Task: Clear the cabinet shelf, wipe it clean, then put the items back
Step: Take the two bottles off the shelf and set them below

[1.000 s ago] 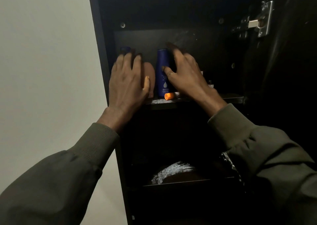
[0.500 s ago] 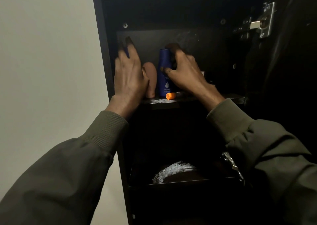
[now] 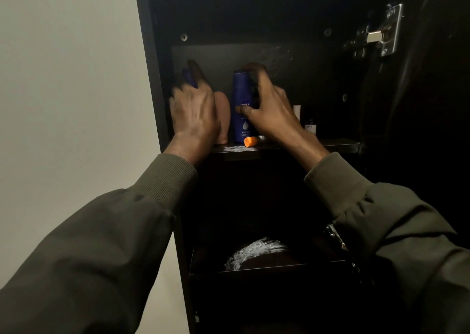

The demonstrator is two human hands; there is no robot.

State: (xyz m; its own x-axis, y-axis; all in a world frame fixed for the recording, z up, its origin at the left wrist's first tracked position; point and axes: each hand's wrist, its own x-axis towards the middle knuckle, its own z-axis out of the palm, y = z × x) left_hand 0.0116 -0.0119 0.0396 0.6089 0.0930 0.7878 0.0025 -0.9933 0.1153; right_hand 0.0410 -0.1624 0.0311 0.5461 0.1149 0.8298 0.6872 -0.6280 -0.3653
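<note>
Reaching into a dark cabinet: right hand (image 3: 269,109) curled around a blue bottle (image 3: 241,104) on the shelf (image 3: 338,143), left hand (image 3: 194,112) fingers extended over another bottle (image 3: 187,77).

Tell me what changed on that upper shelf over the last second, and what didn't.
The left hand slid up and further in, its fingers now reaching round a blue container at the back left. The right hand closed its fingers and thumb round the tall blue bottle, which it only touched before. The tan bottle, the orange cap and the small dark bottle stayed put.
</note>
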